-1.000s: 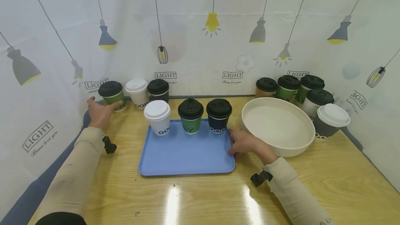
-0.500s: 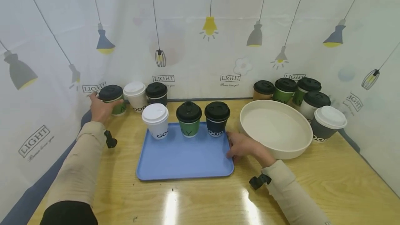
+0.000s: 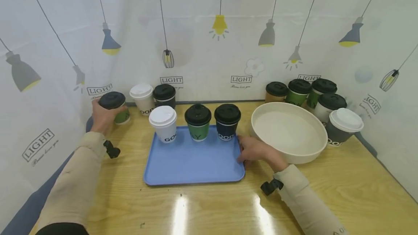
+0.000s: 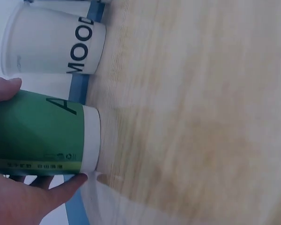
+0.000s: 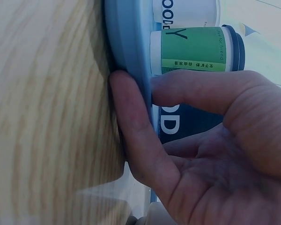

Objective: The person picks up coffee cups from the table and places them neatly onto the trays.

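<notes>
At the far left of the table my left hand holds a green paper cup with a black lid, thumb on one side and fingers on the other. A white-lidded cup lettered "MOOD" stands beside it, apart from it. My right hand pinches the right edge of a blue tray, its thumb on the rim's upper side. Three lidded cups stand upright along the tray's back: a white cup, a green cup and a dark cup.
Right of the tray sits a large cream round bowl. Behind and beside it several lidded cups stand, among them a dark grey cup with a white lid. Another dark cup stands at the back left, near the printed curtain.
My left hand has closed round the green cup and moved it slightly left and nearer, widening its gap to the white-lidded cup. The right hand and the tray stay put.
</notes>
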{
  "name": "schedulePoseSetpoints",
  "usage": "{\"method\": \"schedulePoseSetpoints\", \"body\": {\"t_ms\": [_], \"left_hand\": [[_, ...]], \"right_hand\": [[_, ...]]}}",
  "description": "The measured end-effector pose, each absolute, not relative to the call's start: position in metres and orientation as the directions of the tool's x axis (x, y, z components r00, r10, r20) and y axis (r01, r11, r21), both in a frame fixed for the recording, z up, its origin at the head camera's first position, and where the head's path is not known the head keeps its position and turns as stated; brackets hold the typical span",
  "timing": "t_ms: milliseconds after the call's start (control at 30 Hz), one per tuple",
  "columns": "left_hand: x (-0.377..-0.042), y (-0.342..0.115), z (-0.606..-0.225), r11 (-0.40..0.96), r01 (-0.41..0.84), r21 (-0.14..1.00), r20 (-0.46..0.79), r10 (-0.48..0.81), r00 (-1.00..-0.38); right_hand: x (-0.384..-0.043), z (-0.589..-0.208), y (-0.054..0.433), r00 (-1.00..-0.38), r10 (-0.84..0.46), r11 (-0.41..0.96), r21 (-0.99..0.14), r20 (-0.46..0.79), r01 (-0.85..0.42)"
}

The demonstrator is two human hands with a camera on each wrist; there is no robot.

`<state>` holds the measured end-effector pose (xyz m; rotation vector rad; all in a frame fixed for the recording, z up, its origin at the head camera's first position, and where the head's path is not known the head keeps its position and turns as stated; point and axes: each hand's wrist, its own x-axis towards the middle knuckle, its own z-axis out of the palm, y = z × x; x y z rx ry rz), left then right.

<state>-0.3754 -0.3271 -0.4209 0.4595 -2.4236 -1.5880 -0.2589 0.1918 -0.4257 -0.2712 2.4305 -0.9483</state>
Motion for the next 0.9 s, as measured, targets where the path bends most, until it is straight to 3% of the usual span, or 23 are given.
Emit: {"method": "schedulePoseSetpoints", "body": {"t_ms": [667,900], "left_hand": [[-0.301,-0.296,-0.412,0.413,-0.039,0.910,0.071,-0.246,-0.967],[-0.275,-0.281,-0.412,0.395,0.094,0.914,0.167,-0.154,-0.974]], "right_hand": [[-0.260,-0.425,0.193,-0.849,-0.360,0.743,-0.669,-0.388,-0.009],[-0.260,-0.425,0.191,-0.849,-0.354,0.747,-0.665,-0.392,-0.004]]}}
